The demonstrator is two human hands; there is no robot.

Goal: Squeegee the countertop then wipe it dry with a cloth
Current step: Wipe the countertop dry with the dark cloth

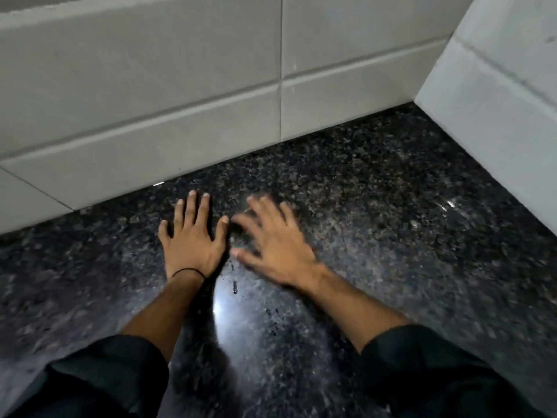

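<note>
Two dark sleeves sit at the bottom edge w/ bare forearms reaching fwd over the counter, a dark speckled polished stone slab. Btwn the forearms, a bright light glare reflects off the stone, w/ a few small water drops just past it and to its right. Left hand lies palm-down, flat on the counter, fingers spread and released, grasping nothing; a thin black band circles its wrist. Right hand is just beside it, palm-down too, fingers splayed and empty, blurred, so can't tell if it touches the stone or hovers just above. Thumb tips of both hands are near each other, not touching. No squeegee or cloth in either hand. Farther back the counter meets a light grey tiled wall w/ thin grout lines. At right, a second pale tiled wall juts fwd, forming a corner at the counter's far right.
</note>
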